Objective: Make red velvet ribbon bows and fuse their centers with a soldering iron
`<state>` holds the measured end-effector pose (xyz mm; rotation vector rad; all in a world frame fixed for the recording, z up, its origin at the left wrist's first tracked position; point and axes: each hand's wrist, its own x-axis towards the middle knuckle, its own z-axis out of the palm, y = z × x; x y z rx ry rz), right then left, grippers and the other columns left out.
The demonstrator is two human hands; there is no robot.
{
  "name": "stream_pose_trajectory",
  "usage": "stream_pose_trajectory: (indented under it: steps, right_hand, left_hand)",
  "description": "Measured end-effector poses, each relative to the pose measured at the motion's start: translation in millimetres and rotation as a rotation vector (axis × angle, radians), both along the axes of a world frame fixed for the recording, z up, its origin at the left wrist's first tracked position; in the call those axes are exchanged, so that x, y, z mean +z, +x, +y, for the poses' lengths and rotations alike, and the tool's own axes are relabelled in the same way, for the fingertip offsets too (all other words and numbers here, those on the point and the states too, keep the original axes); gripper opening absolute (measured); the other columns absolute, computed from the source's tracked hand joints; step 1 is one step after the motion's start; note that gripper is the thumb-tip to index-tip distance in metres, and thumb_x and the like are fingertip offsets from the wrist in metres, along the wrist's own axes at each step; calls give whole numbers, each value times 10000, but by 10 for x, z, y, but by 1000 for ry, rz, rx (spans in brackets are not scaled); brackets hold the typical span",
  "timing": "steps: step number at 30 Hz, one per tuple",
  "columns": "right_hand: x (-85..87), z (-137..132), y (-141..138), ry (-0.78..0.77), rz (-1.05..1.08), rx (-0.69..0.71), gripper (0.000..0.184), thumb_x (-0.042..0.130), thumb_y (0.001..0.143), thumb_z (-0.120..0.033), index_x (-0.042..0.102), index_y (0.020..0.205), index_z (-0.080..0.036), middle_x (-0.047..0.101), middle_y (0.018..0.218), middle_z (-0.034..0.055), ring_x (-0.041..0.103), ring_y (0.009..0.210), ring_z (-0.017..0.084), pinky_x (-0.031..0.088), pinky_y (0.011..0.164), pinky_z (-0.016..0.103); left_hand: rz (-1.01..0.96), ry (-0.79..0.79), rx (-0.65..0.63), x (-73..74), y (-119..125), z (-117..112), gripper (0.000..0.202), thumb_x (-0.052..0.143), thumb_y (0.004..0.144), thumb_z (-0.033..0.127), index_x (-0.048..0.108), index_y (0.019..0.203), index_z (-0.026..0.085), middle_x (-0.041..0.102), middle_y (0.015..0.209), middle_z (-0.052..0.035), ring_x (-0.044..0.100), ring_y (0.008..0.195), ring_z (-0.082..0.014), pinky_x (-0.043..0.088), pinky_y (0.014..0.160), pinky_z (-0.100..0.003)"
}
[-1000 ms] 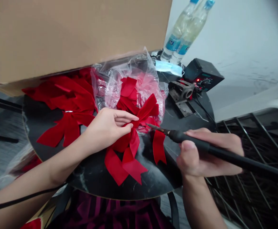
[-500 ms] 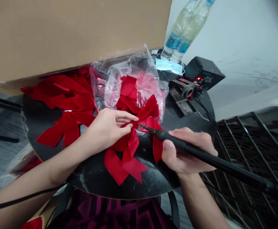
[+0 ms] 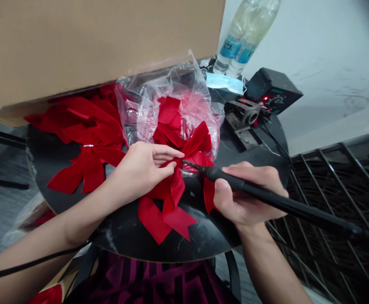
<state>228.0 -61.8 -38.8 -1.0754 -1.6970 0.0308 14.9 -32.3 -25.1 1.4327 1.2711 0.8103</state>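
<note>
My left hand [image 3: 143,166] pinches the folds of a red velvet bow [image 3: 168,200], with its tails lying on the tabletop. My right hand [image 3: 246,194] grips a black-handled soldering iron [image 3: 267,199] like a pen. The iron's thin metal tip points at the bow's upper edge, right by my left fingertips. A larger red velvet bow [image 3: 86,143] with a thin metal tie lies to the left. More red bows sit inside a clear plastic bag [image 3: 175,112] behind my hands.
A round black marbled tabletop [image 3: 184,245] bears everything. A cardboard sheet [image 3: 92,42] overhangs the far left. At the back stand water bottles [image 3: 235,48], a face mask [image 3: 224,83], a soldering station [image 3: 273,90] and a metal iron stand [image 3: 243,120]. A black wire rack [image 3: 330,202] lies right.
Since a second ago, my right hand has moved left with the iron, bringing its tip closer to the bow. Over the last half second, it has barely moved. My left hand has stayed in place.
</note>
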Motion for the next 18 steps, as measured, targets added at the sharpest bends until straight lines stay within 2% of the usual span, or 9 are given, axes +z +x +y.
stream_pose_trajectory:
  steps: [4, 9, 14, 18]
  right_hand:
    - [-8, -8, 1, -6, -39, -33, 105, 721, 806, -338, 675, 879, -279, 704, 670, -22, 672, 507, 179, 502, 475, 303]
    - [-10, -5, -4, 10, -39, -23, 105, 719, 803, -318, 670, 880, -267, 690, 662, -21, 663, 505, 164, 489, 479, 286]
    - [-3, -5, -9, -16, -97, -49, 114, 700, 832, -365, 679, 879, -263, 680, 654, -15, 647, 496, 163, 471, 452, 276]
    - [-3, 13, -13, 40, -91, -28, 120, 712, 818, -352, 677, 868, -248, 669, 633, -31, 624, 454, 142, 450, 424, 249]
  left_hand:
    - [-1, 6, -6, -5, 1, -2, 289, 756, 812, 194, 822, 1093, 183, 828, 1089, -41, 785, 1038, -246, 593, 1059, -376]
    - [0, 26, -11, -14, -11, -8, 303, 754, 823, 199, 816, 1119, 167, 824, 1105, -55, 782, 1048, -252, 593, 1059, -369]
    - [9, 38, -19, -12, -17, -12, 313, 750, 831, 198, 810, 1135, 154, 822, 1113, -61, 786, 1036, -244, 601, 1047, -351]
    - [10, 54, -18, -22, -12, -14, 317, 747, 827, 180, 810, 1136, 157, 822, 1110, -57, 788, 1027, -246, 609, 1039, -362]
